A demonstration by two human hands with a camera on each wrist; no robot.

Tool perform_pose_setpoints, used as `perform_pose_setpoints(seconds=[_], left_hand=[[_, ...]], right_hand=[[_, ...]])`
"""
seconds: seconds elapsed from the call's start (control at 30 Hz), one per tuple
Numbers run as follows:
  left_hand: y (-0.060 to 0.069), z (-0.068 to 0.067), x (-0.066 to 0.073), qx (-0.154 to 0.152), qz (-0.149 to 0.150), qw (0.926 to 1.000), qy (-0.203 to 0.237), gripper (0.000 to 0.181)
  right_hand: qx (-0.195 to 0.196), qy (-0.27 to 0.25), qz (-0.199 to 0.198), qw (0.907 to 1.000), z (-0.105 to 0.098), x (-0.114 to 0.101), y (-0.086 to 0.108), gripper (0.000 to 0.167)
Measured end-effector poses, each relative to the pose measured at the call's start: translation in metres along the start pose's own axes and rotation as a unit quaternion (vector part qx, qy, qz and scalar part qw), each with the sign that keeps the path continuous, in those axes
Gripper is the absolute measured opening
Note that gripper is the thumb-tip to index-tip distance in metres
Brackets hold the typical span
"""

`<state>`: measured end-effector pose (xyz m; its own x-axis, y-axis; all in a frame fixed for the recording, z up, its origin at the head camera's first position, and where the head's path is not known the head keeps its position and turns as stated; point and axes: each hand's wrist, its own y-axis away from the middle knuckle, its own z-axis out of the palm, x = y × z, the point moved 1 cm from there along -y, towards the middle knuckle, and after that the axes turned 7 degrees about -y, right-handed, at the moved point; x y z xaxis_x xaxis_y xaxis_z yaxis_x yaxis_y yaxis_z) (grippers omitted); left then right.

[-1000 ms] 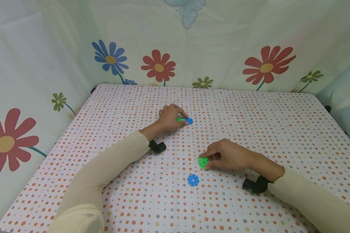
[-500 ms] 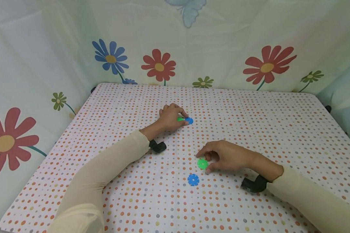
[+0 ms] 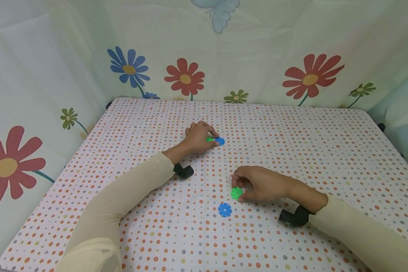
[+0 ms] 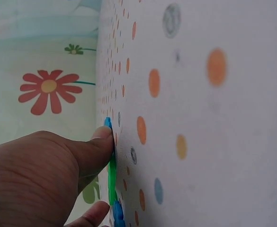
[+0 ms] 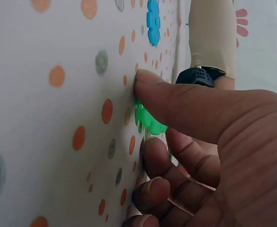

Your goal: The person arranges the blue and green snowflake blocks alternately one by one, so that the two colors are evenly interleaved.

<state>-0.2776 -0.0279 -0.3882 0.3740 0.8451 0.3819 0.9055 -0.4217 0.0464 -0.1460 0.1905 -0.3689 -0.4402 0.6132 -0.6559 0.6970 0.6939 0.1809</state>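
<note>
My left hand (image 3: 200, 139) is on the far half of the table, with thumb and index finger pinching a blue interlocking disc (image 3: 221, 141). A green disc (image 3: 209, 139) lies against it, partly under the hand. In the left wrist view another blue piece (image 4: 118, 215) shows below the green disc (image 4: 111, 182). My right hand (image 3: 265, 183) pinches a notched green interlocking disc (image 3: 236, 193) between thumb and index finger. In the right wrist view this green disc (image 5: 149, 120) looks tilted off the table, partly behind the thumb.
A loose blue disc (image 3: 225, 210) lies flat just in front of the right hand's green disc. The dotted tablecloth (image 3: 312, 151) covers the table. A flowered curtain (image 3: 258, 49) hangs along the back and left. Black wrist cameras (image 3: 295, 217) sit under both wrists.
Half a second ago the right fingers stood spread round the green disc on the table; now they have closed on it and it is tilted. The left hand has not moved.
</note>
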Motion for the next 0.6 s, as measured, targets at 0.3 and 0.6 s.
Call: perform_pose_setpoints(seconds=[0.3, 0.6], left_hand=[[0.0002, -0.0005, 0.0008, 0.001, 0.007, 1.0000, 0.007, 0.027], [0.0003, 0.0002, -0.0002, 0.000, 0.007, 1.0000, 0.006, 0.027]], right_hand=[[0.019, 0.012, -0.019, 0.9996, 0.0019, -0.0005, 0.0019, 0.027], [0.031, 0.037, -0.036, 0.9982, 0.0061, -0.0044, 0.0043, 0.026]])
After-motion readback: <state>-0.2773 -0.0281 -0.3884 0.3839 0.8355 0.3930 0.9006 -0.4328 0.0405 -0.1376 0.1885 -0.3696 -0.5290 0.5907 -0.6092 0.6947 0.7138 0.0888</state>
